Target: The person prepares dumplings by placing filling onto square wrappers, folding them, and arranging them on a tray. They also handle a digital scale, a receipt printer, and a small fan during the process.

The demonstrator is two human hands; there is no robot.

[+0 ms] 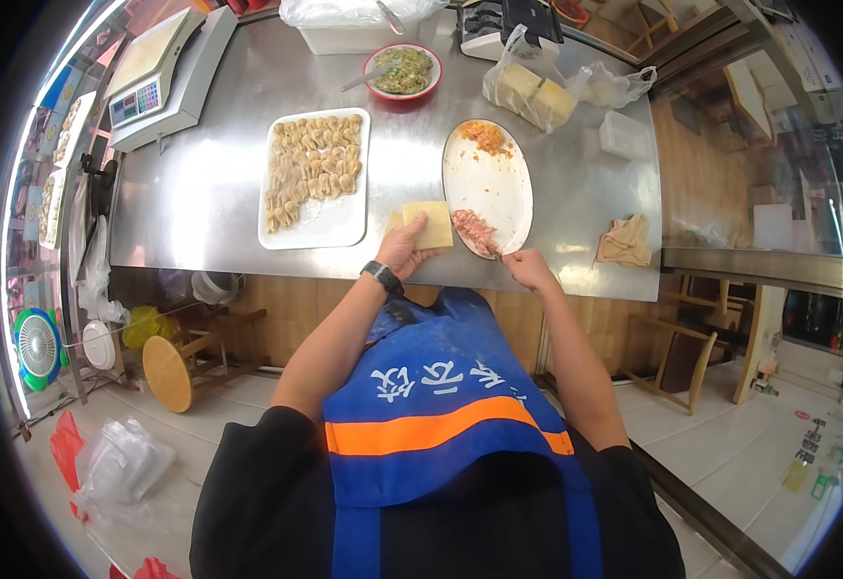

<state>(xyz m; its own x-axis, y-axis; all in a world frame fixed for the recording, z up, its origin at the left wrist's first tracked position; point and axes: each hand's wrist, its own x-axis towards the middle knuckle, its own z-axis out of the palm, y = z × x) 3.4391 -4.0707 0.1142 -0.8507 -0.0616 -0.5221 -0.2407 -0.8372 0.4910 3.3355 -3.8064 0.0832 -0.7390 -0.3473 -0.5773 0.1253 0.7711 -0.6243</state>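
Observation:
My left hand (405, 246) holds square yellowish dough wrappers (432, 226) near the table's front edge, thumb on top. Just right of them lies a white oval plate (497, 195). Pink minced meat filling (473, 230) sits at the plate's near end, and an orange chopped filling (485, 136) at its far end. My right hand (528, 268) grips the handle of a small utensil at the plate's near rim; its tip is at the meat and its kind is unclear. Left of my hands, a white tray (313, 224) carries rows of folded wontons (320, 163).
A red-rimmed bowl (403, 72) of green filling with a utensil stands at the back. Bagged wrappers (533, 94), a clear plastic container (624, 135) and a folded cloth (624, 240) lie to the right. A weighing scale (150, 79) occupies the steel table's (197, 195) far left.

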